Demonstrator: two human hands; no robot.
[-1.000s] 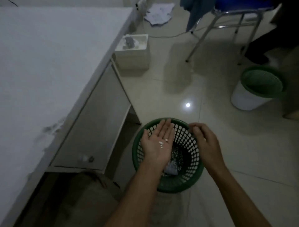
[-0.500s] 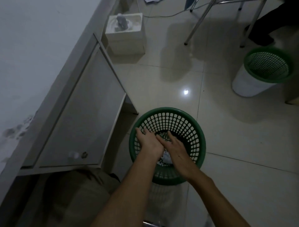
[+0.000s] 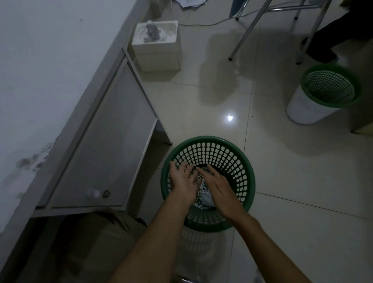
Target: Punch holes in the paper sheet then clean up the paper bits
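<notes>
Both hands are over the green basket point(image 3: 245, 161) on the floor. Left hand point(image 3: 182, 178) is flat and spread, fingers loose, holding nothing. Right hand point(image 3: 219, 186) is flat too, fingers straight, its fingertips right up against the left hand's fingers, looks like they touch. Neither one grips anything.

Down in the basket, showing in the gap between the hands, there's a scatter of small white paper bits point(image 3: 199, 199) plus a bigger pale scrap point(image 3: 207, 199). The basket has a mesh wall and sits just beside the corner of a grey desk point(image 3: 40, 70).

Under the desk edge there's a cabinet door point(image 3: 105, 141) with a little lock point(image 3: 106, 194) near the bottom. Further along, a white box point(image 3: 159, 54) sits on the floor against the desk, with something grey in the top, too dim to say what.

Off to the right, well apart, is a second bin point(image 3: 306, 109), white with a green mesh liner. Chair legs point(image 3: 250, 30) stand beyond it, with some papers point(image 3: 190, 2) on the floor at the top edge. No readable writing anywhere; it's way too dark.
</notes>
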